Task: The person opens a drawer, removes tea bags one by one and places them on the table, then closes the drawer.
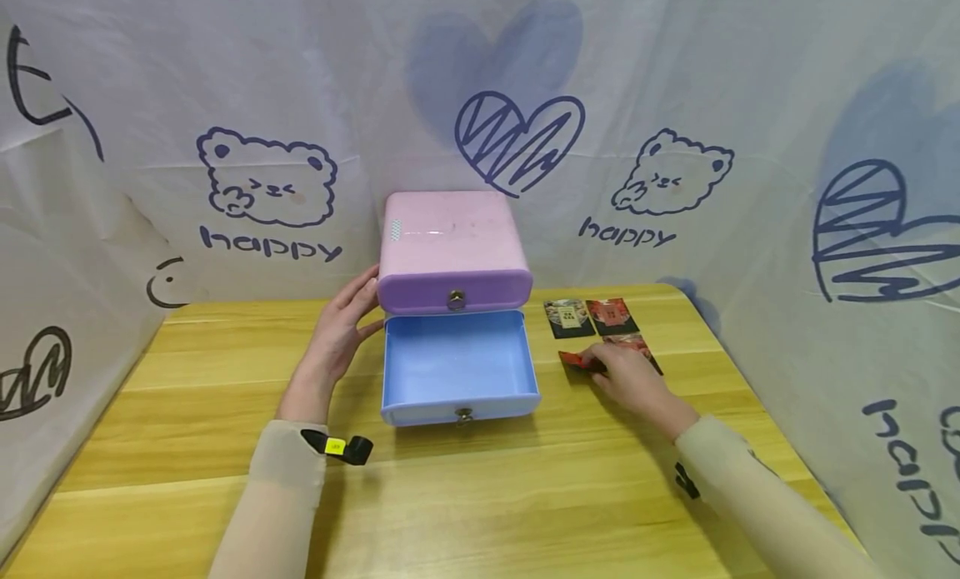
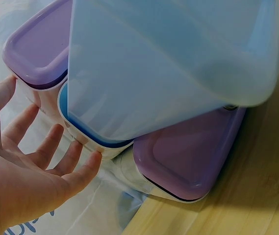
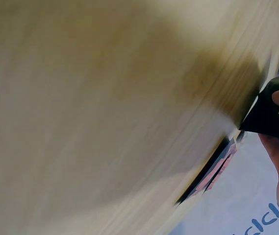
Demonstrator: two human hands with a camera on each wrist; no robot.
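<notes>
A drawer unit with a pink top (image 1: 453, 229) stands near the back of the table. Its purple upper drawer (image 1: 420, 294) is closed, while the blue drawer (image 1: 461, 358) below is pulled out, with nothing visible inside. My left hand (image 1: 337, 333) rests fingertips against the unit's left side, fingers spread, as the left wrist view also shows. My right hand (image 1: 633, 379) pinches a small flat packet (image 1: 572, 359), red on the part seen from above and black (image 3: 269, 115) in the right wrist view. Under that hand lies a red packet (image 1: 633, 344), partly covered.
Behind the drawer unit lie a black packet with a pale label (image 1: 568, 318) and a red-and-black packet (image 1: 611, 315), to its right. A lower purple drawer (image 2: 183, 152) shows under the blue one. Printed white cloth (image 1: 270, 79) hangs around the wooden table (image 1: 480, 504).
</notes>
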